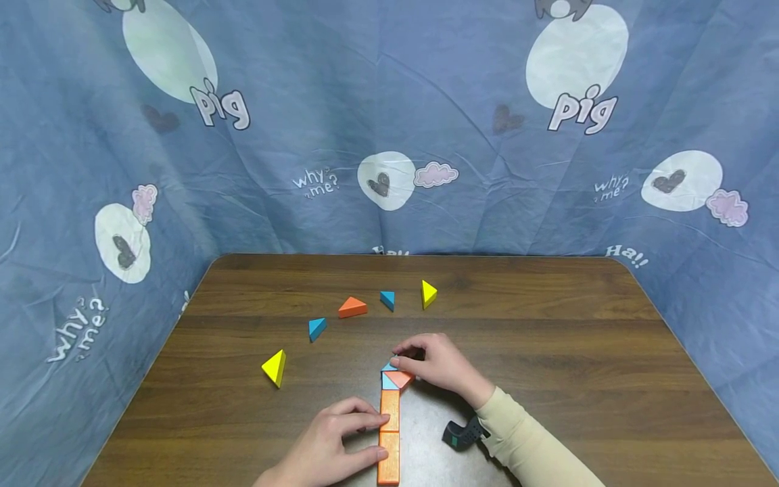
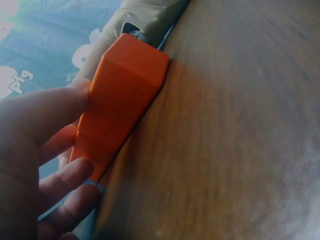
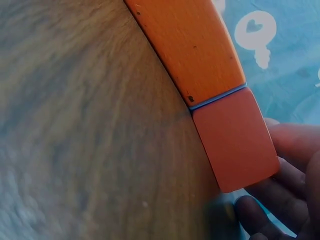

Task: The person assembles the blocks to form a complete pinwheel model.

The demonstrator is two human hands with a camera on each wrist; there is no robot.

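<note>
Two orange rectangular blocks stand end to end in a column, the upper block (image 1: 391,408) and the lower block (image 1: 390,456). My left hand (image 1: 325,443) rests its thumb and fingertips against their left side. Above them a light blue triangular block (image 1: 387,382) and a red-orange triangular block (image 1: 401,379) fit together along their slanted sides. At the top of the row, my right hand (image 1: 439,365) pinches another blue triangular block (image 1: 387,367) between thumb and index finger, partly covering it. The right wrist view shows the red-orange block's side face (image 3: 236,140) beside the hand's fingers.
Loose triangular blocks lie in an arc beyond the hands: yellow (image 1: 275,368), blue (image 1: 316,329), orange (image 1: 352,308), blue (image 1: 388,299) and yellow (image 1: 429,294). A black strap-like device (image 1: 460,435) is beside the right sleeve. A printed blue curtain (image 1: 389,101) surrounds the wooden table (image 1: 548,352).
</note>
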